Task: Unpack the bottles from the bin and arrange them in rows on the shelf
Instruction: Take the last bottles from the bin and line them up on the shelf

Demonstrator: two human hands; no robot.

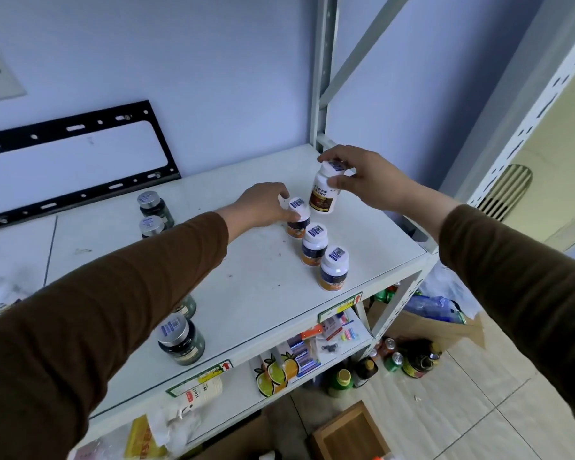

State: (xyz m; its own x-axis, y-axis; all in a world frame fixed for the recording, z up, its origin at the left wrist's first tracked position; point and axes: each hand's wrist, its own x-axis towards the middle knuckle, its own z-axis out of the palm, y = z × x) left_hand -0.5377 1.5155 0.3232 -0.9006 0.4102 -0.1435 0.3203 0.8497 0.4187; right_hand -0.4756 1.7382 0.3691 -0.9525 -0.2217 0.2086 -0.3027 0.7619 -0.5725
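Observation:
On the white shelf (253,293) three white-capped bottles with blue and orange labels stand in a diagonal row. My left hand (263,204) grips the farthest one (298,218); the middle bottle (314,244) and the nearest bottle (334,268) stand free. My right hand (362,177) holds a taller white bottle with a brown label (324,190) by its cap, tilted, at the far end of the row. Several dark jars with silver lids stand to the left, among them a near one (180,340) and a far one (153,207). The bin is out of view.
A black metal bracket (77,161) leans on the wall behind the shelf. Grey shelf uprights (322,78) rise at the back right corner. Lower shelves hold packets and a juice carton (276,370). Cans, bottles and a cardboard box (435,327) sit on the floor at right.

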